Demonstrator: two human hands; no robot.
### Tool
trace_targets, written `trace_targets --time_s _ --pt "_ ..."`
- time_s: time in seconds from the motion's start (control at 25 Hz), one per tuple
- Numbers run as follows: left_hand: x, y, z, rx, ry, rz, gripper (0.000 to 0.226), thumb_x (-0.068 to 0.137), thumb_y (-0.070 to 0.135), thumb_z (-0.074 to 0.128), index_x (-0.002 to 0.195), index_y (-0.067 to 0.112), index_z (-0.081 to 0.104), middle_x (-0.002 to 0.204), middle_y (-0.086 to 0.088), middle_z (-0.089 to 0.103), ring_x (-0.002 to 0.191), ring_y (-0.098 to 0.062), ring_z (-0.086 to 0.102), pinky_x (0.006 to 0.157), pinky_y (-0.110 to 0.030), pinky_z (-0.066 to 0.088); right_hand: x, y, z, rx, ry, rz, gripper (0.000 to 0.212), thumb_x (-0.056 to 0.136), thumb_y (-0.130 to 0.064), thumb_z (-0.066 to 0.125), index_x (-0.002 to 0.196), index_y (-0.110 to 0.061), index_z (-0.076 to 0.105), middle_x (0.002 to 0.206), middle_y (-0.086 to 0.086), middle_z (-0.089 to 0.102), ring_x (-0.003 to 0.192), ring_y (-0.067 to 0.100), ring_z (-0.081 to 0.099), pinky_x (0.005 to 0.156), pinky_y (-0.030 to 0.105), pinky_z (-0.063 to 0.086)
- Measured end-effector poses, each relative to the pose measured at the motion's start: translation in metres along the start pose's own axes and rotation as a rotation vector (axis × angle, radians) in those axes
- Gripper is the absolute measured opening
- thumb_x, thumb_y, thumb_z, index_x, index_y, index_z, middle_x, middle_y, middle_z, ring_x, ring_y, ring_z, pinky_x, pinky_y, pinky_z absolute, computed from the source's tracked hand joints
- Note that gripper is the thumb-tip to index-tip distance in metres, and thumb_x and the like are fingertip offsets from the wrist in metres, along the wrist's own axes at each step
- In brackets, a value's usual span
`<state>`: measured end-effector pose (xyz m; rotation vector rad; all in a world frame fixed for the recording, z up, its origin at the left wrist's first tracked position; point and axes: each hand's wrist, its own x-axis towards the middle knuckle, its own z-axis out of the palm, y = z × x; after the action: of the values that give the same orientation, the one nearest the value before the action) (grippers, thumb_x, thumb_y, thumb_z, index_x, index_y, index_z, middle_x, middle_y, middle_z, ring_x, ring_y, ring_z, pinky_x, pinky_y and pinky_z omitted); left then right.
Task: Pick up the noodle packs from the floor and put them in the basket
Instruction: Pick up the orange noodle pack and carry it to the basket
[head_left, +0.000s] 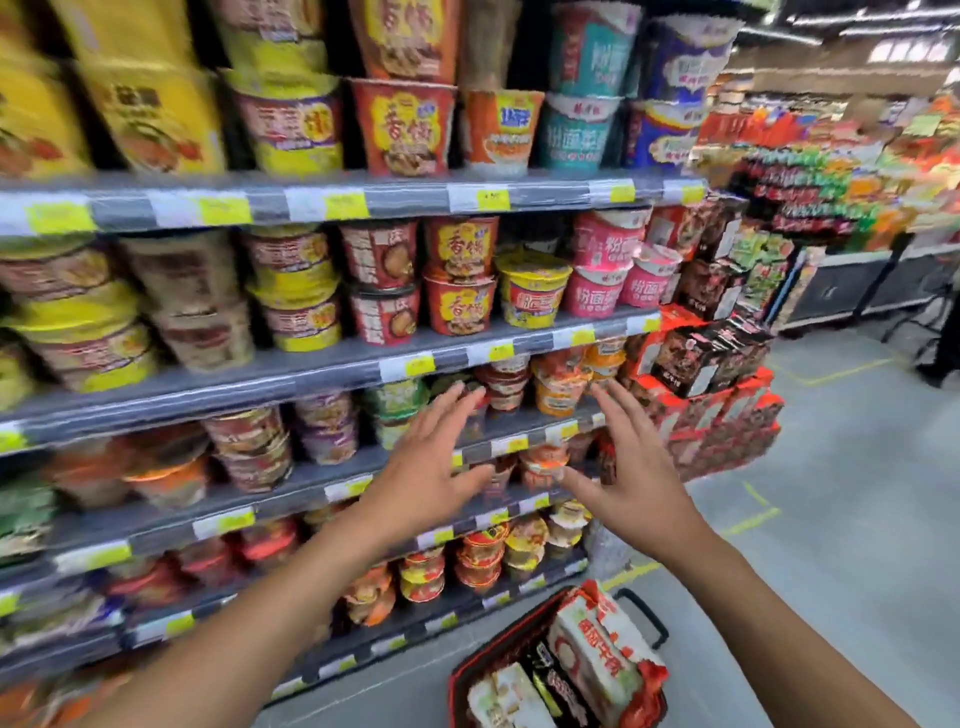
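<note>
A red shopping basket (460, 680) with a black handle stands on the floor at the bottom of the view, below my hands. Several noodle packs (597, 660) lie inside it, white-and-red ones and a black one. My left hand (426, 467) is raised in front of the shelves, fingers spread, holding nothing. Beside it my right hand (634, 478) is raised too, fingers apart and empty. Both hands hover well above the basket. No noodle pack shows on the visible floor.
Shelves (363, 364) of instant noodle bowls fill the left and centre. A stack of red and black noodle boxes (711, 395) stands at the shelf's end. Grey floor (841, 519) with yellow lines extends to the right. More displays stand far right.
</note>
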<state>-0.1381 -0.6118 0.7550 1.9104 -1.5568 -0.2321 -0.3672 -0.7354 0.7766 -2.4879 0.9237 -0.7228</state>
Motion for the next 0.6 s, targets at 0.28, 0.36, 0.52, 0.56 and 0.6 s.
trace_targets --time_s 0.28,0.36,0.52,0.56,0.6 --pt "-0.152 -0.077 -0.103 0.102 0.227 -0.292 0.081 0.094 0.052 0.06 0.156 0.05 0.007 0.168 0.023 -0.003 0.157 -0.008 0.004 0.125 -0.047 0.022 0.014 -0.127 0.107 0.18 -0.248 -0.271 0.097 0.081 -0.077 0.057 0.159 -0.043 0.01 0.165 -0.03 -0.003 0.156 0.006 0.008 0.122 0.051 0.031" --pt "-0.214 -0.099 -0.139 0.13 0.295 -0.401 0.081 0.094 0.052 0.059 0.155 0.053 0.005 0.168 0.024 -0.003 0.156 -0.007 0.002 0.125 -0.045 0.022 0.007 -0.18 0.142 0.215 -0.328 -0.348 0.101 0.076 -0.083 0.052 0.159 -0.042 0.012 0.164 -0.03 -0.002 0.156 0.007 0.009 0.123 0.05 0.029" --pt "-0.359 -0.138 -0.216 0.219 0.442 -0.607 0.082 0.094 0.051 0.061 0.158 0.047 0.009 0.169 0.02 0.001 0.155 -0.005 0.005 0.125 -0.038 0.021 -0.028 -0.31 0.222 0.295 -0.45 -0.517 0.108 0.071 -0.088 0.048 0.16 -0.039 0.012 0.168 -0.021 0.004 0.156 0.007 0.009 0.126 0.043 0.02" --pt "-0.391 -0.144 -0.232 0.242 0.473 -0.64 0.083 0.094 0.05 0.062 0.159 0.045 0.01 0.169 0.017 0.003 0.156 -0.006 0.006 0.125 -0.038 0.021 -0.039 -0.34 0.24 0.317 -0.464 -0.558 0.108 0.071 -0.087 0.048 0.16 -0.037 0.012 0.168 -0.018 0.006 0.156 0.006 0.009 0.126 0.04 0.019" --pt "-0.428 -0.153 -0.249 0.267 0.499 -0.677 0.084 0.093 0.05 0.062 0.159 0.043 0.011 0.17 0.015 0.005 0.156 -0.007 0.007 0.125 -0.037 0.021 -0.053 -0.374 0.258 0.336 -0.484 -0.599 0.109 0.072 -0.086 0.05 0.16 -0.034 0.013 0.168 -0.015 0.009 0.155 0.006 0.01 0.126 0.039 0.018"
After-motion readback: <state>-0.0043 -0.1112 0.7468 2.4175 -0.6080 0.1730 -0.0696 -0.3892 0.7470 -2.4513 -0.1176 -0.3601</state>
